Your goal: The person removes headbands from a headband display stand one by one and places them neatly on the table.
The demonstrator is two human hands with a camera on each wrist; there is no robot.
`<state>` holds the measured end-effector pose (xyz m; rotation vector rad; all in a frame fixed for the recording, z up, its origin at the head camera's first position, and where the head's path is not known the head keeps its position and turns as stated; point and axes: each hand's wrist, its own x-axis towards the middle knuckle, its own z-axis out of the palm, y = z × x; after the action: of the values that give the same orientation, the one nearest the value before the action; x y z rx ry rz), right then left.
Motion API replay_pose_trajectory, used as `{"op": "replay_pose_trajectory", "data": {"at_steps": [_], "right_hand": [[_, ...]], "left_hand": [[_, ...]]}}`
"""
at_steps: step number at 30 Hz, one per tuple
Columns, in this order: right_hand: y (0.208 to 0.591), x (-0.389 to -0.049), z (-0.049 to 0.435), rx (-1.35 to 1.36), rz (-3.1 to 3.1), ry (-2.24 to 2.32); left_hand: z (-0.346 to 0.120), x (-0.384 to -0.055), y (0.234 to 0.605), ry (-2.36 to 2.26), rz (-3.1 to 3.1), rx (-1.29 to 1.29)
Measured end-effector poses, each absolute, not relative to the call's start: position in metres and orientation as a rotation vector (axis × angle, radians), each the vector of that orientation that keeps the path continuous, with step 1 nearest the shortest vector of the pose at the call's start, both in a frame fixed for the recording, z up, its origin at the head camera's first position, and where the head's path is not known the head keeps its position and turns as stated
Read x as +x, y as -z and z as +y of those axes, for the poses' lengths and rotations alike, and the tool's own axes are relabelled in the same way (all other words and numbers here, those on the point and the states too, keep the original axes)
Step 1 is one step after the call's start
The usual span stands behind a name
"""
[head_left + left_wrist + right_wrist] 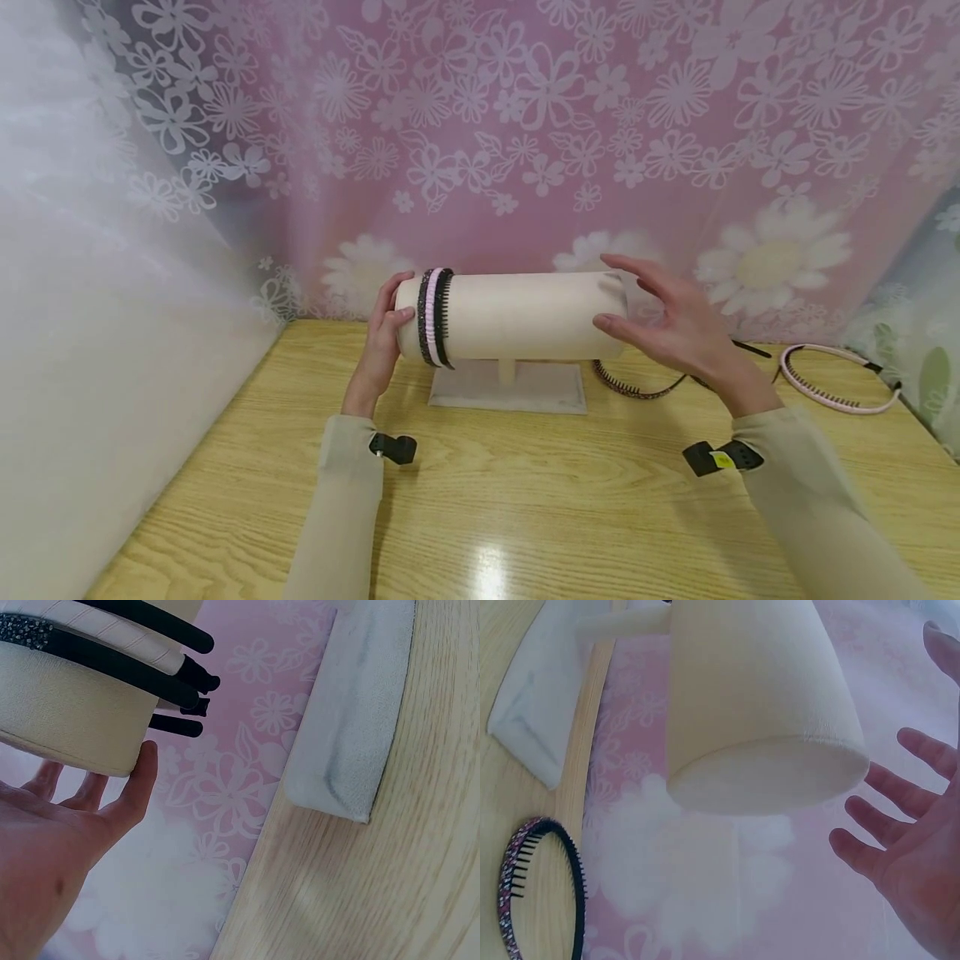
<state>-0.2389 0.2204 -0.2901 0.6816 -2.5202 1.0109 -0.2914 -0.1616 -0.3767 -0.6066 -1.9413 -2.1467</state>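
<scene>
A cream padded headband display stand [532, 317] lies across the middle of the head view, its roll raised on a short post over a flat base [465, 398]. Three headbands sit side by side near the roll's left end: a dark sparkly one [423, 321], a pale pink one [431, 304] and a black toothed one [442, 308]. My left hand [381, 342] holds that end, thumb in front and fingers behind. My right hand [686, 321] is spread at the right end, thumb overlapping the roll in the head view; the right wrist view shows its fingers [900, 791] straight, beside the end face.
On the wooden table [450, 508], a sparkly toothed headband [637, 395] lies behind and to the right of the stand. Farther right is a pink toothed headband [840, 407]. A pink floral curtain [480, 225] hangs just behind the table, with a white sheet [112, 333] on the left.
</scene>
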Motion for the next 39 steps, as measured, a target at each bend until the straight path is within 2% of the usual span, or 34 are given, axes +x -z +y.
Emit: {"op": "replay_pose_trajectory", "data": {"at_steps": [6,25,39], "right_hand": [[0.281,-0.242,0.208,0.681,-2.589,-0.992],[0.277,-0.268,0.165,0.987,-2.452,-0.763],[0.279,-0.278,0.121,1.026,-2.502,-0.72]], "left_hand": [[-0.161,-0.291,0.377,2.147,-1.939,-0.607],[-0.162,-0.292,0.376,2.156,-1.94,-0.602],[-0.162,-0.293,0.377,2.162,-1.937,-0.601]]}}
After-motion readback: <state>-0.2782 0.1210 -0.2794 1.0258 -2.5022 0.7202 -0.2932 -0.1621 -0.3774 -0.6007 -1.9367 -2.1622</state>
